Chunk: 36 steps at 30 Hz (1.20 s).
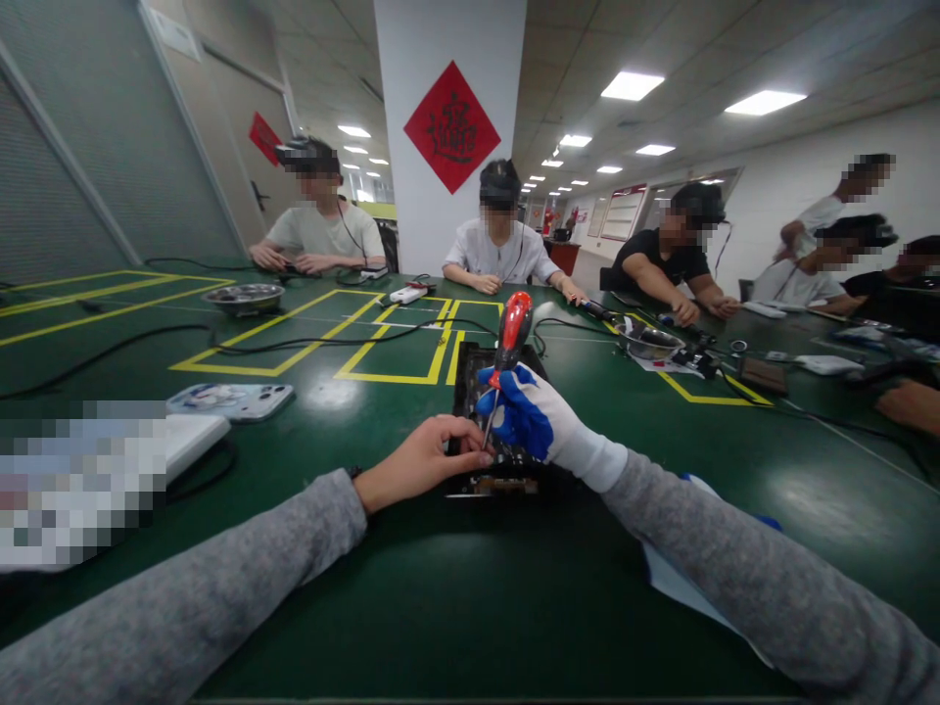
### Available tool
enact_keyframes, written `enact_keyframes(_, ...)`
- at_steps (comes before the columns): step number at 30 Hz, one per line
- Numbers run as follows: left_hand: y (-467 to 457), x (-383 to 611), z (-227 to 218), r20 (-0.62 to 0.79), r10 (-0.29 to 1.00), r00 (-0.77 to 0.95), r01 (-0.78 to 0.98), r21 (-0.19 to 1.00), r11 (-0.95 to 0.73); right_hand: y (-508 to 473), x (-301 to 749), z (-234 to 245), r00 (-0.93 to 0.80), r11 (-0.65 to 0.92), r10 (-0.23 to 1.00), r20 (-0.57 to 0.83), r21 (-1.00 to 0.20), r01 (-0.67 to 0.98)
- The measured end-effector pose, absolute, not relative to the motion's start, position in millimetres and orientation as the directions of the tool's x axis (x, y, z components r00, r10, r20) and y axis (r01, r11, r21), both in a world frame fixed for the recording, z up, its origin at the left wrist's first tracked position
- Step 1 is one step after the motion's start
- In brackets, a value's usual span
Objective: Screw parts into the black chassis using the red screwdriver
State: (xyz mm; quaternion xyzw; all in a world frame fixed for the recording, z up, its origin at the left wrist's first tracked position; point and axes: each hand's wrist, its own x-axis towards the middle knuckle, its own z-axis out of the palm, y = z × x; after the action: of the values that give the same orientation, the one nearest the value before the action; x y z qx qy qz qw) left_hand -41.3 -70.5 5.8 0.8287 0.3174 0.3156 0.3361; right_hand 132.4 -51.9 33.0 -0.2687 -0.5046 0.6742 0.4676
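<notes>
A screwdriver (515, 323) with a red and black handle stands nearly upright in my right hand (527, 411), which wears a white and blue glove. Its shaft points down into a black open electronic device (464, 380) lying on the table, with a circuit board (506, 485) showing at the near end. My left hand (426, 455), bare, rests over the device's left side. Its thumb and fingers come together beside the screwdriver's tip; whatever they pinch there is too small or hidden to make out.
On the green table (352, 607) lie a phone (229, 401) and a white box (195, 446) at left. Metal bowls stand farther off, one left (244, 298), one right (650, 338). Black cables (330, 341) cross the table. A pale blue cloth-like thing (690, 587) lies under my right forearm. Several people sit opposite.
</notes>
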Motion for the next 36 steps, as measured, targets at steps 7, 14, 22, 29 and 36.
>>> enact_keyframes(7, -70.1, -43.1, 7.7, 0.354, 0.664, 0.659, 0.269, 0.713, -0.648, -50.7, 134.5, 35.3, -0.437, -0.061, 0.894, 0.098, -0.94, -0.335)
enact_keyframes(14, -71.6, -43.0, 7.9, 0.319, 0.741, 0.591, 0.326, 0.746, -0.581, -52.5, 138.1, 36.5, -0.487, 0.01, 0.861, 0.144, -0.964, -0.267)
enact_keyframes(22, -69.7, -43.4, 7.4, 0.366, 0.687, 0.628, 0.276, 0.721, -0.636, -47.1, 138.9, 29.4, -0.577, -0.136, 0.811, 0.095, -0.929, -0.344)
enact_keyframes(29, -69.8, -43.0, 9.0, 0.317, 0.714, 0.625, 0.295, 0.75, -0.592, -47.0, 140.0, 30.1, -0.529, -0.104, 0.842, 0.106, -0.931, -0.351)
enact_keyframes(36, -69.5, -42.7, 5.6, 0.296, 0.734, 0.611, 0.269, 0.795, -0.544, -47.9, 138.1, 30.4, -0.5, -0.071, 0.856, 0.132, -0.928, -0.366)
